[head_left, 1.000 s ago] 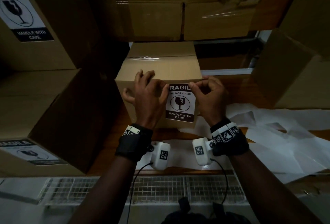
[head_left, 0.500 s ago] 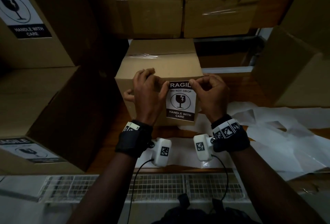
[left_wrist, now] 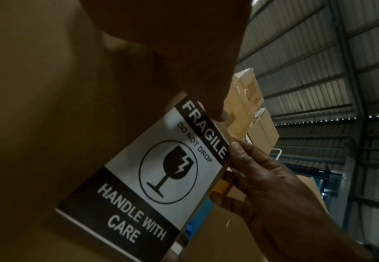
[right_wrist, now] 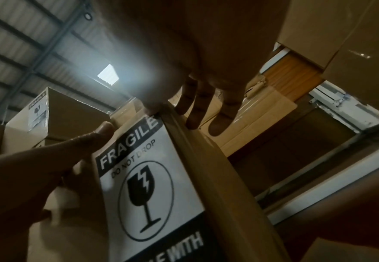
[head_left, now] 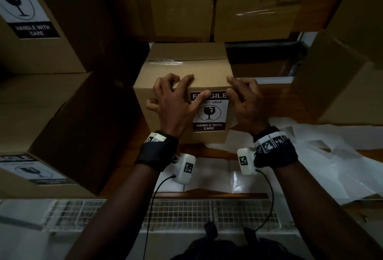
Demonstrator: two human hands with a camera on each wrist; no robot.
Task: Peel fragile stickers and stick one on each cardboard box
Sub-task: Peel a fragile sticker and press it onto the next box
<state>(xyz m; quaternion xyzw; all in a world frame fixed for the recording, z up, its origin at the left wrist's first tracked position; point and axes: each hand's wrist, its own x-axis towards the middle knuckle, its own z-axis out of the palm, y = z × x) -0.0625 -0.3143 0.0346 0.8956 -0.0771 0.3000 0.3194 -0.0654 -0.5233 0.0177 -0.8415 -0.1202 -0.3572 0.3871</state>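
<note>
A small cardboard box (head_left: 186, 67) stands on the wooden table in front of me. A white and black fragile sticker (head_left: 210, 112) lies flat on its front face, close to the right edge. My left hand (head_left: 178, 98) has its fingers spread over the box's top front edge, and its thumb (left_wrist: 215, 106) presses on the word FRAGILE. My right hand (head_left: 244, 102) is at the sticker's top right corner. Its thumb (right_wrist: 152, 104) presses that corner while its straight fingers reach past the box's right edge. The sticker (left_wrist: 161, 177) shows whole in the left wrist view.
Large boxes with fragile stickers stand at the left (head_left: 27, 7) and lower left (head_left: 31, 170). More boxes (head_left: 182, 15) are stacked behind, and another box (head_left: 339, 85) stands at the right. White backing sheets (head_left: 331, 160) lie on the table at the right. A wire mesh (head_left: 186, 212) runs along the near edge.
Both hands were pinching the sticker's top corners against the box front. They have let go; the left thumb slid onto the heading and the fingers spread onto the box's top edge.
</note>
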